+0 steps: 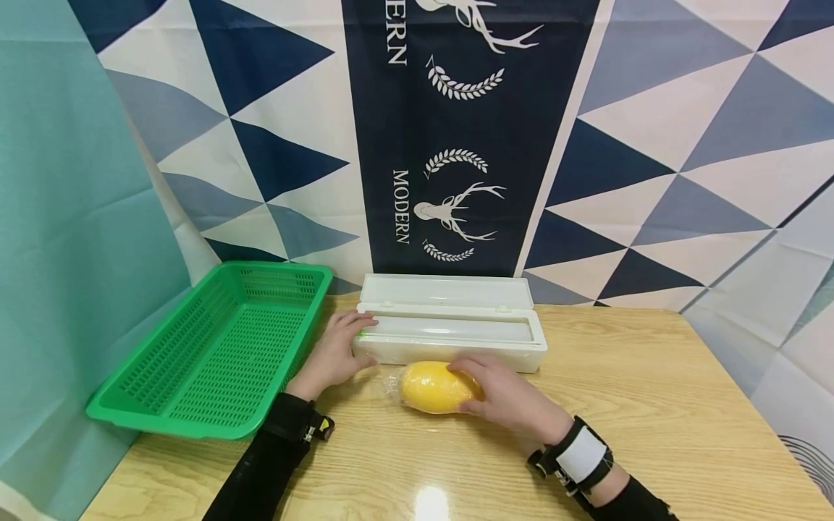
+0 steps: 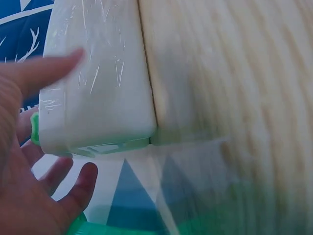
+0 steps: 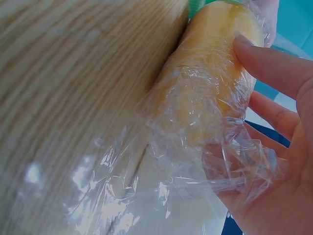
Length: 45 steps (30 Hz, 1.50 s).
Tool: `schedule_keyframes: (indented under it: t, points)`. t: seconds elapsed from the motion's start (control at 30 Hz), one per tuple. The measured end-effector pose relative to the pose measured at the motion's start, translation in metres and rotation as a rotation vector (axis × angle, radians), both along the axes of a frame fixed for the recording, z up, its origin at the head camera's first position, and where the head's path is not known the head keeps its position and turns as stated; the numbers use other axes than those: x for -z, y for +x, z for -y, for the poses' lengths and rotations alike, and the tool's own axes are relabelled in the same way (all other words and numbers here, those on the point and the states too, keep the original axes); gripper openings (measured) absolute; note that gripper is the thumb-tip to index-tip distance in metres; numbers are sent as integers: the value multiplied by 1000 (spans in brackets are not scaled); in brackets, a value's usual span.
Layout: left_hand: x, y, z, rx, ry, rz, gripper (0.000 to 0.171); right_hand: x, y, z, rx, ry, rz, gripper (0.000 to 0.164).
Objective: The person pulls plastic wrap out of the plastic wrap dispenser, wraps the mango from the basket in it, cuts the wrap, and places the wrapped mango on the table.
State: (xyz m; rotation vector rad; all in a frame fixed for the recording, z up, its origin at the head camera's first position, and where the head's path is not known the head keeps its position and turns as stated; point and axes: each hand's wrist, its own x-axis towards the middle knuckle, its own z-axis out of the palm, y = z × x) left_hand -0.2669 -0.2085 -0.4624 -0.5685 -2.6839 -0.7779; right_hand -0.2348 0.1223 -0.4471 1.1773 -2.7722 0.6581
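A yellow oval fruit-like object (image 1: 433,388), wrapped in clear cling film, lies on the table in front of the white cling film dispenser (image 1: 449,351). My right hand (image 1: 507,394) holds it from the right, the thumb on one side and fingers on the other. Loose, crumpled film (image 3: 239,159) trails from it beside my right palm in the right wrist view. The dispenser's lid (image 1: 446,291) is raised, and a white roll (image 1: 449,328) shows inside. My left hand (image 1: 334,352) is at the dispenser's left end, fingers spread around the corner by a green piece (image 2: 34,128).
A green plastic basket (image 1: 189,432) stands on the left side of the wooden table (image 1: 625,405). Behind the dispenser hangs a patterned cloth (image 1: 449,145). A teal cloth (image 1: 85,217) covers the left side.
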Motion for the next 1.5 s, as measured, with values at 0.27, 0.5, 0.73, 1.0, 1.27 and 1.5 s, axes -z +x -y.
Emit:
schedule_keyframes:
  t: [0.27, 0.5, 0.73, 1.0, 1.27, 1.5]
  points:
    - [0, 0, -2, -4, 1, -68, 53, -2, -1, 1, -1, 6, -7, 57]
    - [0, 0, 2, -29, 28, -54, 58, -3, -1, 2, -13, 16, -18, 59]
    - [5, -1, 6, -13, 96, -34, 59, -11, 0, 8, -27, 39, -14, 57]
    - [8, -2, 4, -34, 151, 48, 60, -36, -13, 23, -104, 43, -76, 20]
    - [8, -4, 4, -28, 203, 78, 59, -60, -29, 68, -118, 32, -89, 13]
    - [10, -7, 7, -5, 195, 60, 60, -63, -46, 114, -171, 2, -127, 11]
